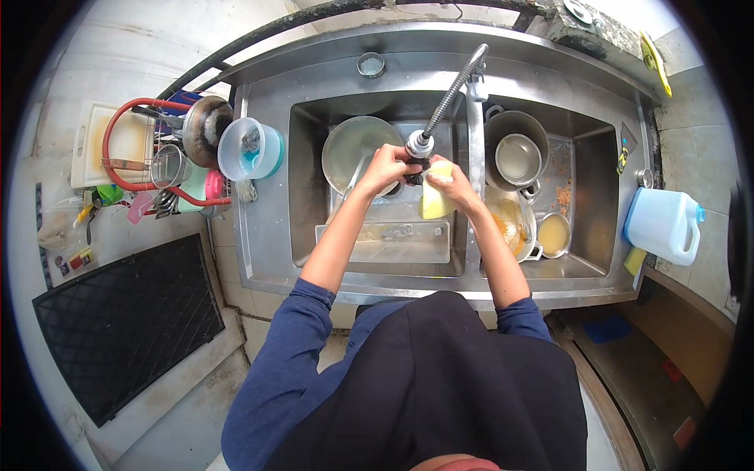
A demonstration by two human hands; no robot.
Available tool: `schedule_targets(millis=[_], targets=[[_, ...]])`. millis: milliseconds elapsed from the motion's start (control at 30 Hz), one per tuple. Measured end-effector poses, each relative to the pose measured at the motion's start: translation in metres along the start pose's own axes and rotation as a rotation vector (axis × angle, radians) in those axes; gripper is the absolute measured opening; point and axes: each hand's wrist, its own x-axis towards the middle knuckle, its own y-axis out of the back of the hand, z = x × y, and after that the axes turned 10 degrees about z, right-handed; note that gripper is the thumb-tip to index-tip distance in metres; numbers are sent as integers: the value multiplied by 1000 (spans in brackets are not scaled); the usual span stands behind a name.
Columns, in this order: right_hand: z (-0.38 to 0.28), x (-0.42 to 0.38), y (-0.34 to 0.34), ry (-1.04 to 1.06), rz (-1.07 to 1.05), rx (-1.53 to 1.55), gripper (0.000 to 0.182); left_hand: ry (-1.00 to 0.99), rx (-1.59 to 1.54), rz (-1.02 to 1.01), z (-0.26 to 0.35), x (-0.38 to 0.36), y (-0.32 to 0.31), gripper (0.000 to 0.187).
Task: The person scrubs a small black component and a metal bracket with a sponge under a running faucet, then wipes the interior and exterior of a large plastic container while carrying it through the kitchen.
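Where steel double sink [267, 180] gleams, tiled counter [47, 180], seemingly sponge [434, 200] in right hand [448, 179].

A white plastic jug with blue cap [664, 224] stands right of the sink; a clear round plastic container [250, 149] and black mesh mat [126, 322] lie left.

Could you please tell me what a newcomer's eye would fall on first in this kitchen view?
First, the two hands meeting at the picture's middle over the left sink basin: the left hand at the faucet head, the right hand holding a yellow sponge. Next, the dirty pots and bowls piled in the right basin, and the white jug on the counter at far right.
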Motion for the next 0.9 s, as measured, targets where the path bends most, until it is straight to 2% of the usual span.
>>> schedule_targets(millis=[67, 167, 233, 300, 367, 400, 467, 500, 567, 633, 700, 767, 833, 900], targets=[[5, 0, -10, -20, 3, 40, 24, -11, -5, 0, -7, 1, 1, 24], [8, 6, -26, 7, 88, 201, 27, -75, 161, 43, -13, 8, 1, 24], [9, 10, -33, 37, 158, 190, 31, -3, 28, 78, -17, 10, 1, 24], [9, 16, -37, -3, 198, 101, 31, 24, 15, 83, -18, 13, 5, 26], [12, 22, -39, -40, 270, 22, 31, 91, -150, 85, -28, 21, 11, 30], [16, 25, -36, -34, 270, 23, 31, 131, -203, 33, -32, 25, 16, 32], [36, 32, -23, -128, 239, 86, 29, 147, -261, 19, -30, 26, 28, 31], [44, 35, -18, -127, 237, 86, 29, 171, -323, 3, -30, 25, 34, 30], [49, 35, -12, -141, 261, 292, 28, 180, -363, -28, -39, 26, 42, 29], [41, 32, -6, -146, 277, 291, 27, 188, -480, -63, -46, 26, 47, 31], [19, 23, -4, -336, 215, 492, 26, 172, -504, -102, -54, 27, 47, 32], [17, 19, -2, -314, 163, 518, 28, 182, -596, -116, -59, 26, 45, 31], [13, 16, -3, -139, 120, 344, 28, 197, -602, -117, -62, 26, 42, 31], [7, 13, -6, -77, 155, 270, 27, 209, -610, -118, -64, 26, 35, 31]])
